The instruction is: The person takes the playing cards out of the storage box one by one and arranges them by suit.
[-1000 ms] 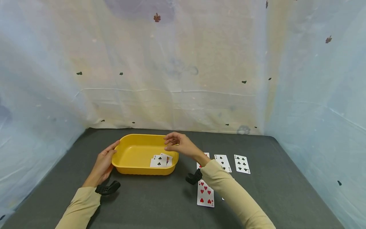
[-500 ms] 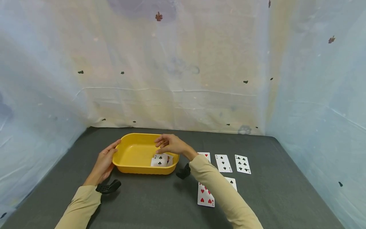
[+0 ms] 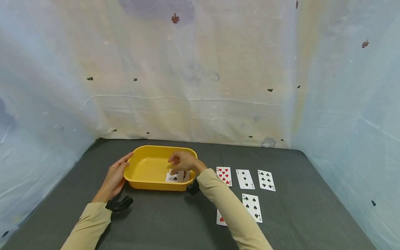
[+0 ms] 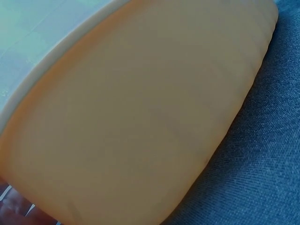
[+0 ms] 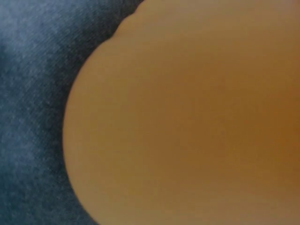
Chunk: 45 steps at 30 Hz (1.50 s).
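Head view suggests work partly done: some cards inside the yellow tray, five cards outside at right, left hand gripping the tray's left rim, right hand with fingers bent over its cards, whether pinching one I cannot tell.

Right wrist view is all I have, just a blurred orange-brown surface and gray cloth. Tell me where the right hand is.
Observer: The head view shows the right hand over the right end of a yellow tray.

Operator: Name what lies under it.

Observer: White playing cards, overlapping in the tray; the hand covers part of them, and I can't tell whether its fingers touch them.

Operator: Report what keeps the tray in place.

Observer: The left hand grips the tray's left rim.
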{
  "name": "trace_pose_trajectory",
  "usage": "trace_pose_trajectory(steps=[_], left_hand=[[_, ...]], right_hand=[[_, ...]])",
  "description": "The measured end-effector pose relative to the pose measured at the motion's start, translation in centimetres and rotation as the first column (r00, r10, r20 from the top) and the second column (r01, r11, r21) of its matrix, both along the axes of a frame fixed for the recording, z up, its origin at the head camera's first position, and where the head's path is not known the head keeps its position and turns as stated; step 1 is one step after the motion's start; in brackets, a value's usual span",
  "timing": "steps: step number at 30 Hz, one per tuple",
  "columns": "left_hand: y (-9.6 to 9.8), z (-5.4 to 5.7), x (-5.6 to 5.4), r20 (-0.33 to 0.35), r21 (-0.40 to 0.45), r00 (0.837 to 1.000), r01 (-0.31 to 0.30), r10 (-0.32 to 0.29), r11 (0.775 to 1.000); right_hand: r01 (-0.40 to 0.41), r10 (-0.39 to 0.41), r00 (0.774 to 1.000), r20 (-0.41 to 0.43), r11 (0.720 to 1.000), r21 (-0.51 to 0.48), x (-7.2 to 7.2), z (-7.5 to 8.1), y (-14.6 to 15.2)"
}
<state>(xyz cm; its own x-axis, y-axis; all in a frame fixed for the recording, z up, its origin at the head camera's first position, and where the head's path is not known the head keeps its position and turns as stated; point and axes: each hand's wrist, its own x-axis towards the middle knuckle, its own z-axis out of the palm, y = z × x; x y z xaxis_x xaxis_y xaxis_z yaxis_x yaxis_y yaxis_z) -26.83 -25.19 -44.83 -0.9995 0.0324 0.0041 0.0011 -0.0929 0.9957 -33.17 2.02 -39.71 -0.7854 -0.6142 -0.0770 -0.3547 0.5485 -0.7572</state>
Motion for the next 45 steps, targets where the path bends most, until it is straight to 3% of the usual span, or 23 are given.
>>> trace_pose_trajectory(steps=[8, 14, 18, 26, 33, 45], left_hand=[[0.09, 0.13, 0.09, 0.011, 0.013, 1.0, -0.003, 0.003, 1.0], [0.22, 0.18, 0.02, 0.009, 0.019, 1.0, 0.002, -0.002, 1.0], [0.2, 0.12, -0.04, 0.008, 0.022, 1.0, -0.003, 0.003, 1.0], [0.1, -0.07, 0.27, 0.007, 0.004, 1.0, 0.006, -0.006, 1.0], [0.07, -0.16, 0.32, -0.001, 0.01, 1.0, 0.008, -0.008, 1.0], [-0.05, -0.19, 0.17, -0.004, 0.019, 1.0, 0.013, -0.013, 1.0]], right_hand=[[0.128, -0.145, 0.985, 0.097, 0.978, 0.162, 0.29, -0.27, -0.48], [0.135, -0.17, 0.97, 0.176, 0.972, 0.192, 0.47, -0.47, -0.64], [0.134, -0.167, 0.971, 0.17, 0.973, 0.19, 0.49, -0.65, -0.71], [0.143, -0.164, 0.97, 0.178, 0.982, 0.126, 0.59, -0.91, -0.61], [0.068, -0.065, 0.981, 0.182, 0.998, -0.01, 0.22, -0.9, -0.33], [0.1, -0.06, 0.98, 0.187, 0.972, -0.211, 0.07, -0.82, 0.13]])
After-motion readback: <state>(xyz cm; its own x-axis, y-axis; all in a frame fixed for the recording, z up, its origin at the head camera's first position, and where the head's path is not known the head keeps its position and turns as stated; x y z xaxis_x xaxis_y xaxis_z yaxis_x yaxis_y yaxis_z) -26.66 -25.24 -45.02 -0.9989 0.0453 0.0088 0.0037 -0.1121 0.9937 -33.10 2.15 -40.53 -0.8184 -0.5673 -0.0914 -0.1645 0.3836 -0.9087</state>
